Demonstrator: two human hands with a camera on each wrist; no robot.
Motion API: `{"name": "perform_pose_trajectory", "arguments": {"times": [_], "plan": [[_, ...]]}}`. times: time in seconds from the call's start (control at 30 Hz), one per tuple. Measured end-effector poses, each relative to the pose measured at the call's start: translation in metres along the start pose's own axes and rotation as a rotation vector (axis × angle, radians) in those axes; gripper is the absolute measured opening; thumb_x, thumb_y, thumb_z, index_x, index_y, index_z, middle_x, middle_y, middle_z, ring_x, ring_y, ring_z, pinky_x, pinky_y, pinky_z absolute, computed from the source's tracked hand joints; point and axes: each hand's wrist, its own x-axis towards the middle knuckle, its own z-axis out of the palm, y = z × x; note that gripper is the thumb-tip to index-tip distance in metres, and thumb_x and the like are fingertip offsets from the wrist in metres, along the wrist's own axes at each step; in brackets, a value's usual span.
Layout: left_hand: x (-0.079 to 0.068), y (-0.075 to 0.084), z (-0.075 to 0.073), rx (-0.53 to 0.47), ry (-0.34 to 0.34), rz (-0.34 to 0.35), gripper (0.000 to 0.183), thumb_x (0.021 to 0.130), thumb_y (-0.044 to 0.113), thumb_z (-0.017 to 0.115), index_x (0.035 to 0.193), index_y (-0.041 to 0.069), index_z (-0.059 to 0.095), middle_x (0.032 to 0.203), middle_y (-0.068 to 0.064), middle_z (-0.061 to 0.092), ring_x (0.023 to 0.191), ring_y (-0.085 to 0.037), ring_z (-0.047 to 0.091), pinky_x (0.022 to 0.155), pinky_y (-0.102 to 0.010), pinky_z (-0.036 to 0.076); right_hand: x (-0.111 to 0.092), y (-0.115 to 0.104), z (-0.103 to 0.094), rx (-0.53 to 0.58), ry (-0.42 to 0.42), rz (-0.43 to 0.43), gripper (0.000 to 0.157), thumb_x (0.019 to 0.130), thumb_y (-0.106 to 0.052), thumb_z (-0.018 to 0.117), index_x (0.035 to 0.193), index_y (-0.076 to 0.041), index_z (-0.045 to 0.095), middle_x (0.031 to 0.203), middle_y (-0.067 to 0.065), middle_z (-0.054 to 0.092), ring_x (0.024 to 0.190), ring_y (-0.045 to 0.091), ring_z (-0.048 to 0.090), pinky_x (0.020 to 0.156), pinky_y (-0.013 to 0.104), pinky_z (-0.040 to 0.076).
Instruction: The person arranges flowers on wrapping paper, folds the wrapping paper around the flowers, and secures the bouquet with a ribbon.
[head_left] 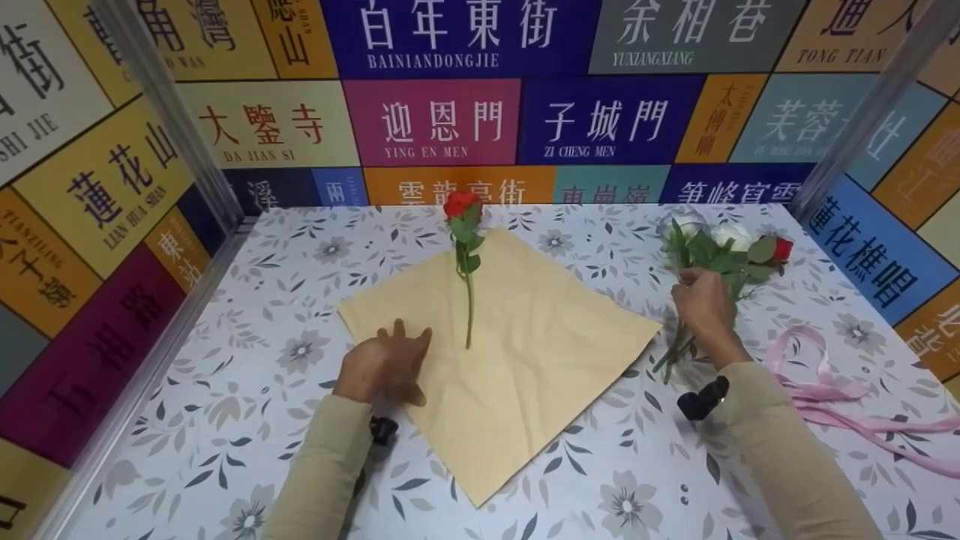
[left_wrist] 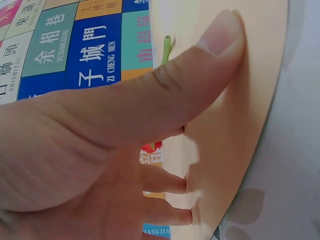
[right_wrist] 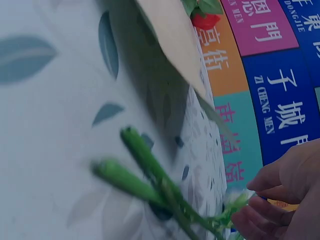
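A sheet of tan wrapping paper (head_left: 540,322) lies diamond-wise on the table, with a red rose (head_left: 463,204) laid across its upper left part, stem toward the middle. My left hand (head_left: 386,367) rests on the paper's left edge with fingers spread; its thumb (left_wrist: 220,37) lies along the paper in the left wrist view. My right hand (head_left: 705,307) is at a bunch of artificial roses, fingers bent among the stems (head_left: 673,356). White roses (head_left: 729,237) and a red rose (head_left: 781,249) show beyond it. Whether the right fingers pinch a stem, I cannot tell.
A pink ribbon (head_left: 825,390) lies loosely looped at the right, beside the right forearm. A floral cloth (head_left: 247,375) covers the table. Panels printed with large characters (head_left: 431,120) stand behind and at both sides.
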Motion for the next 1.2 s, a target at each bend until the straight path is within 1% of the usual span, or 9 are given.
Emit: {"name": "perform_pose_trajectory", "arguments": {"times": [0.2,0.33,0.47,0.57,0.7,0.93,1.03,1.13,1.2], "plan": [[0.0,-0.001,0.0,-0.011,-0.003,-0.001,0.109,0.074,0.043,0.085,0.16,0.014,0.024,0.16,-0.037,0.018,0.144,-0.058,0.026,0.108,-0.067,0.037,0.003,0.015,-0.009,-0.067,0.011,0.058,0.047,0.099,-0.024,0.054,0.139,0.002,0.056,0.135,0.028,0.059,0.116,0.048,0.058,0.093,0.059,0.046],[-0.002,-0.001,0.0,-0.016,0.002,0.001,0.109,0.075,0.043,0.085,0.16,0.014,0.025,0.161,-0.036,0.018,0.145,-0.058,0.026,0.11,-0.067,0.036,0.004,0.023,-0.014,-0.076,0.02,0.09,0.045,0.096,-0.019,0.056,0.135,0.003,0.059,0.133,0.031,0.059,0.118,0.05,0.056,0.097,0.06,0.045],[-0.005,-0.001,0.001,-0.023,0.024,-0.001,0.107,0.074,0.04,0.086,0.159,0.011,0.027,0.16,-0.035,0.021,0.144,-0.057,0.028,0.112,-0.065,0.035,0.005,0.027,-0.014,-0.014,0.006,0.129,0.046,0.094,-0.018,0.06,0.131,0.009,0.059,0.134,0.035,0.056,0.122,0.05,0.053,0.102,0.057,0.044],[-0.007,0.0,0.002,-0.027,0.043,-0.005,0.105,0.074,0.038,0.086,0.158,0.01,0.029,0.16,-0.035,0.023,0.144,-0.056,0.03,0.112,-0.064,0.035,0.005,0.028,-0.013,0.032,-0.011,0.17,0.047,0.094,-0.02,0.064,0.129,0.011,0.06,0.132,0.035,0.057,0.119,0.047,0.055,0.097,0.052,0.047],[-0.006,0.005,0.002,-0.034,0.036,-0.017,0.103,0.076,0.035,0.085,0.159,0.011,0.028,0.161,-0.033,0.021,0.146,-0.055,0.027,0.114,-0.065,0.032,0.006,0.029,-0.014,0.045,-0.016,0.213,0.045,0.091,-0.021,0.069,0.121,0.012,0.061,0.124,0.033,0.058,0.101,0.04,0.061,0.081,0.04,0.052],[-0.005,0.007,0.002,0.016,0.032,-0.006,0.103,0.077,0.039,0.084,0.159,0.01,0.028,0.16,-0.034,0.023,0.144,-0.056,0.03,0.113,-0.065,0.034,0.01,0.028,-0.012,0.013,-0.012,0.199,0.037,0.084,-0.012,0.074,0.107,0.015,0.063,0.104,0.028,0.063,0.07,0.022,0.063,0.062,0.026,0.047],[-0.006,0.006,0.002,0.024,0.037,0.002,0.103,0.077,0.04,0.084,0.158,0.009,0.028,0.159,-0.035,0.025,0.142,-0.057,0.032,0.112,-0.064,0.035,0.012,0.027,-0.013,0.051,-0.041,0.22,0.039,0.083,-0.01,0.073,0.11,0.016,0.061,0.109,0.032,0.062,0.055,0.017,0.064,0.056,0.026,0.053],[-0.006,0.005,0.002,0.008,0.041,0.001,0.105,0.075,0.04,0.085,0.158,0.009,0.029,0.159,-0.035,0.025,0.142,-0.058,0.032,0.112,-0.065,0.035,0.013,0.026,-0.014,0.08,-0.051,0.242,0.046,0.083,-0.011,0.074,0.117,0.018,0.059,0.117,0.033,0.059,0.07,0.022,0.065,0.065,0.028,0.053],[-0.006,0.005,0.002,0.011,0.038,0.009,0.105,0.075,0.041,0.084,0.158,0.009,0.029,0.158,-0.036,0.025,0.141,-0.058,0.032,0.111,-0.065,0.036,0.013,0.027,-0.015,0.122,-0.051,0.273,0.048,0.083,-0.01,0.075,0.119,0.017,0.059,0.111,0.027,0.064,0.079,0.025,0.066,0.07,0.029,0.055]]}}
